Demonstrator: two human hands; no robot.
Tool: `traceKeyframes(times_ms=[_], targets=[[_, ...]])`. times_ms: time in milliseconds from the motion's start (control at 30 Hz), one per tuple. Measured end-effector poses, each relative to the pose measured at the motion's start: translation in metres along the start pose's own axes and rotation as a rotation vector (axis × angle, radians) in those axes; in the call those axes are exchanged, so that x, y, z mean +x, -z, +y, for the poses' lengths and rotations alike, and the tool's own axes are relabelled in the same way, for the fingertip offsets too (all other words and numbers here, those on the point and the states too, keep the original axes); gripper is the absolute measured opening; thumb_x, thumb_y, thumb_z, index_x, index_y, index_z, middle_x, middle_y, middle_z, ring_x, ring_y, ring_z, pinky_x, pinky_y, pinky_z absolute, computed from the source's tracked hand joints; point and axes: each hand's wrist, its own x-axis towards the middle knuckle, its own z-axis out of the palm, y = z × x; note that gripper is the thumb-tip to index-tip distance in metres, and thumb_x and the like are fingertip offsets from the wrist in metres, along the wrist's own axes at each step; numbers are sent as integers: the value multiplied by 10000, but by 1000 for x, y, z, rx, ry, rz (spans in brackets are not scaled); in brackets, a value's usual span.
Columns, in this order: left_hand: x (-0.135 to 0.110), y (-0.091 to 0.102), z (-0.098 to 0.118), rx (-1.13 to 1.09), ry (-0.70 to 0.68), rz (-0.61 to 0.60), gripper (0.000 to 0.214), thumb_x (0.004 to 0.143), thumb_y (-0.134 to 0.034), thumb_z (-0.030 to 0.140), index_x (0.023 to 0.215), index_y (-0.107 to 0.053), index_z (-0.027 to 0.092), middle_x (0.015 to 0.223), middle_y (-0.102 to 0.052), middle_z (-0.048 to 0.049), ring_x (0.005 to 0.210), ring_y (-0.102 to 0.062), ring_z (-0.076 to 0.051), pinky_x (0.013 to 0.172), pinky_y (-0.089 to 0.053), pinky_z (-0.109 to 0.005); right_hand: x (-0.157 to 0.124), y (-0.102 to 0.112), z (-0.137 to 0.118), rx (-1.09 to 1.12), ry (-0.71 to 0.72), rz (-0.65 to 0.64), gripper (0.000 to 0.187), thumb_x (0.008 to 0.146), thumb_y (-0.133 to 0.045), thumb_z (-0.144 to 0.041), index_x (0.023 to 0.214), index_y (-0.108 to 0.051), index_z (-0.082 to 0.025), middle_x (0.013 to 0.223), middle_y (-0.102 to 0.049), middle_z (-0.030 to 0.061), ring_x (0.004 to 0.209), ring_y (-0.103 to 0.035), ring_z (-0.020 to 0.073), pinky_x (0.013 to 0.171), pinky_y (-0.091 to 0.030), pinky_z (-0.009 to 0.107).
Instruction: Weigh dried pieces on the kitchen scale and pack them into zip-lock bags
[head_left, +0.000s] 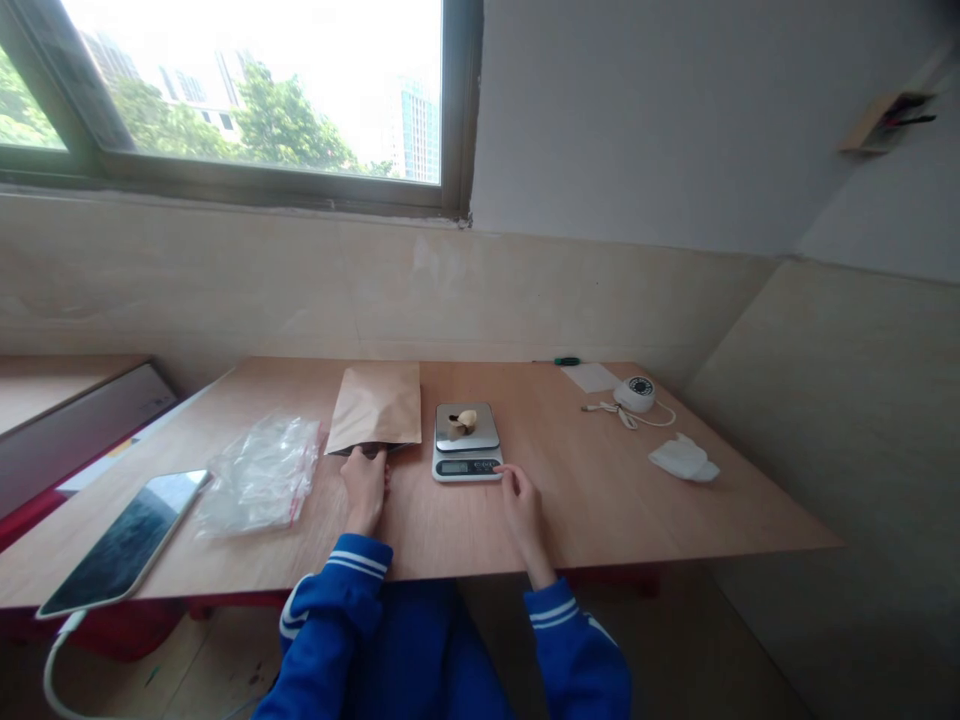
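**Brown kraft paper bag under the left hand**

The bag lies flat toward the far edge of the bench, a little left of middle, its open end facing the person. A dark strip shows along that lip, though what it is can't be made out from here. The left hand sits at the lip with its fingers bent down, and whether they pinch the paper is hidden. Just to the right stands a digital kitchen scale with a steel platform, holding a small pale tan lump. The right hand is loosely curled, its fingertips touching the scale's front right corner, pinching nothing. Toward the bench's left edge lies a transparent zip bag with red seal strips, and a smartphone sits at the near left corner. By the far right corner are a round white device with a looped cord, a sheet of paper and a green-handled tool. Crumpled white tissue lies nearer the right edge.
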Motion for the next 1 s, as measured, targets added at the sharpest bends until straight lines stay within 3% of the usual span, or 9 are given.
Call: traceKeyframes(times_ms=[300,500,700,867,1000], targets=[[-22,22,-10,-7,-22,9,439,726,-545,547,888,-607,143,507,-576,-7,383,-525,-174,362,-378,-263,-1,1,0,17,-5,-11,295,884,-430,-376,868,-662,-196,953,-715,85,928,-648,243,801,-485,325],[-61,26,-14,-170,50,0,497,678,-604,594,904,-581,153,490,-531,40,339,-460,-128,311,-335,-229,-3,2,-3,6,-26,-33,302,885,-424,-378,897,-662,-192,980,-708,89,938,-642,250,803,-485,335],[-91,2,14,-304,76,-209,562,650,-629,632,941,-555,157,467,-456,82,330,-409,-97,303,-267,-194,-2,1,-2,-3,6,-16,292,881,-433,-371,874,-667,-196,951,-717,82,923,-648,245,792,-482,323],[-82,-24,40,-190,-58,-330,500,712,-587,598,930,-584,147,497,-506,43,366,-463,-121,338,-292,-220,0,0,3,-4,54,-14,296,880,-421,-365,879,-664,-196,942,-721,80,925,-649,240,810,-473,323],[-68,-38,44,-54,-155,-299,384,765,-574,502,903,-618,147,558,-595,-17,472,-568,-164,435,-363,-242,1,-1,4,-10,69,-8,299,877,-422,-368,863,-667,-197,921,-724,79,919,-651,236,809,-470,316]])
